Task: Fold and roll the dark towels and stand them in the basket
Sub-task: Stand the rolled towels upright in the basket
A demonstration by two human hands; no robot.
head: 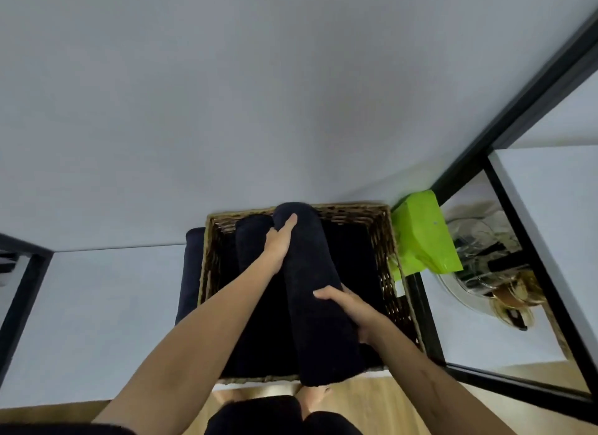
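Observation:
A long rolled dark towel [318, 308] lies across the open top of the woven basket [386, 240], from its far rim to past its near rim. My left hand [280, 243] grips the roll near its far end, thumb on top. My right hand [351, 308] holds its right side at mid-length, fingers curled around it. Another dark roll [250, 237] stands in the basket's far left part. A further dark towel [191, 272] sits outside, against the basket's left wall.
A bright green bag [420, 237] lies just right of the basket. A black-framed glass shelf [504, 227] with shiny objects [495, 272] behind it stands at right. A white wall is beyond, wooden floor [372, 402] below, my feet near the basket.

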